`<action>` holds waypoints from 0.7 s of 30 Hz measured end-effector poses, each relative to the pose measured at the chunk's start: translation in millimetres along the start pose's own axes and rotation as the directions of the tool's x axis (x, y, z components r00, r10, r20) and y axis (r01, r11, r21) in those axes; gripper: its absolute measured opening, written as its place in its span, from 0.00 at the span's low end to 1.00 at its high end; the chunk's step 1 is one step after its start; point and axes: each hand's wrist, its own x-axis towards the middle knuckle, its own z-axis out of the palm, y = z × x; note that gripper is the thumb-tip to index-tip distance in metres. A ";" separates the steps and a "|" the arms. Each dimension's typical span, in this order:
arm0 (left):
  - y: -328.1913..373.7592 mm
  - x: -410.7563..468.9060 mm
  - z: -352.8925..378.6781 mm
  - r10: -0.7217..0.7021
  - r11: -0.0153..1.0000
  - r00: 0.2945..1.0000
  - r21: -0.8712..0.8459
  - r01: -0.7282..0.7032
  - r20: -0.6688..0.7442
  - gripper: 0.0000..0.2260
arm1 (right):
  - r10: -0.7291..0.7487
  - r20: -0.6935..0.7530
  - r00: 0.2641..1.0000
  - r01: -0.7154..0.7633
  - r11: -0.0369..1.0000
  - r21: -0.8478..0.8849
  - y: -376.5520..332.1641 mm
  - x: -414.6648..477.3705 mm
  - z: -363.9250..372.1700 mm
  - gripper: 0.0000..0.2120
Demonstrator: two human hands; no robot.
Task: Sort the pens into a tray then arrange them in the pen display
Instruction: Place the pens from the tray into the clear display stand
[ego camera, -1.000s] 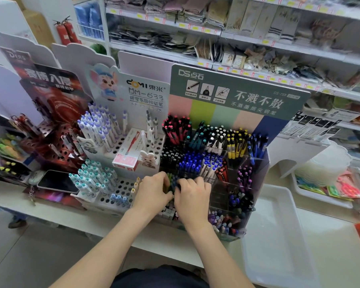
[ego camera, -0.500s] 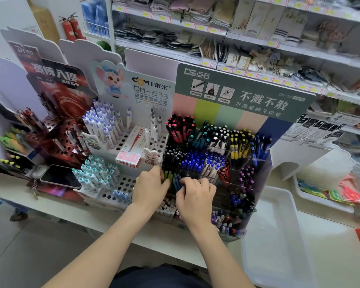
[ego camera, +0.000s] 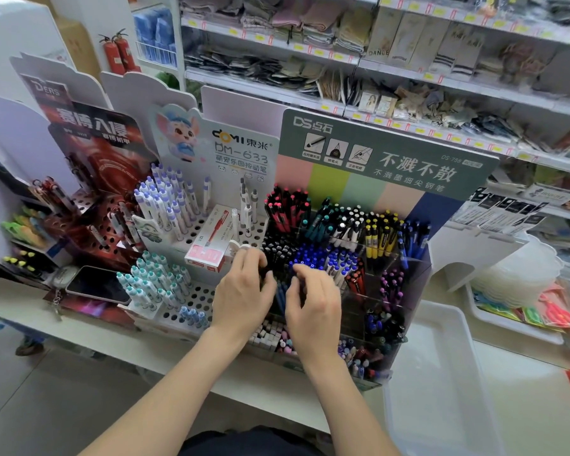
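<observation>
**Two hands at the clear pen display**

A shop aisle lay before us, with grey shelves [ego camera: 408,93] of packaged goods behind a long white counter [ego camera: 145,340]. At the far left we saw a red perforated pen stand [ego camera: 89,222], and a black smartphone [ego camera: 96,286] lay flat below it. Next stood a white perforated stand [ego camera: 198,297] of lilac-capped and teal-capped pens, with a red-and-white pen box [ego camera: 208,246] lying on it. The left hand [ego camera: 244,297] and the right hand [ego camera: 313,307] met at the middle tier of the clear acrylic pen display [ego camera: 415,274]. Their fingers curled among the pens, and a few dark blue pens [ego camera: 281,292] stood upright between them. We could not tell whether either hand gripped any. Just to the right of the display sat the white plastic tray [ego camera: 441,373].
</observation>
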 end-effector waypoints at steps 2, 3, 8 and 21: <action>5.6 7.6 -2.7 0.033 0.998 0.999 -0.052 -0.035 -0.035 0.17 | 0.010 -0.086 0.996 -0.010 1.000 0.002 -4.6 15.3 -7.1 0.12; 7.1 11.9 -2.7 0.045 0.997 0.999 -0.059 -0.046 -0.017 0.21 | 0.026 -0.092 0.995 -0.029 0.999 -0.032 -5.6 22.5 -9.1 0.13; 10.5 25.9 -0.1 0.113 0.988 0.993 0.099 -0.115 0.031 0.12 | -0.029 0.107 0.994 0.054 0.971 -0.232 2.3 40.5 -5.3 0.08; 12.5 36.5 -0.3 0.185 0.983 0.970 -0.017 -0.185 0.158 0.12 | 0.010 0.166 0.986 0.064 0.897 -0.437 14.5 52.0 -26.3 0.14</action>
